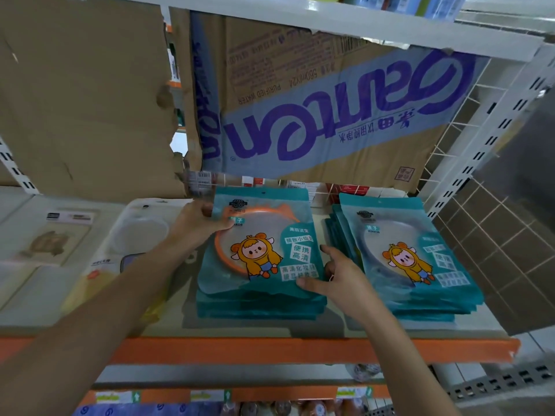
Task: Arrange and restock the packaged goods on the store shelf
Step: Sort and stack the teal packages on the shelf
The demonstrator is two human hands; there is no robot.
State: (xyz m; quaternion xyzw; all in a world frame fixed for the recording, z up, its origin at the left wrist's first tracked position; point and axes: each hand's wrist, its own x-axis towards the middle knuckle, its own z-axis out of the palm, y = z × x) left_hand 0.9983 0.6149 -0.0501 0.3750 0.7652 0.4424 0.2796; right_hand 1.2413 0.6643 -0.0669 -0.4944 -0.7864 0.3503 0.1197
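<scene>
A shop: white metal shelf (300, 328) with an orange edge, stacked identical teal packets (261, 298), price labels (207, 396) below.

The one head-worn wide-angle view looks forward and a little down into a shelf bay from just outside its orange front rail (270, 349). It sits so close that the left hand (195, 226) and right hand (339, 280) reach the stack of teal mirror packs (261, 265) mid-frame. Far behind stands a cardboard sheet (300, 100), and the lens bows the white upright (495, 127) at the right.
</scene>
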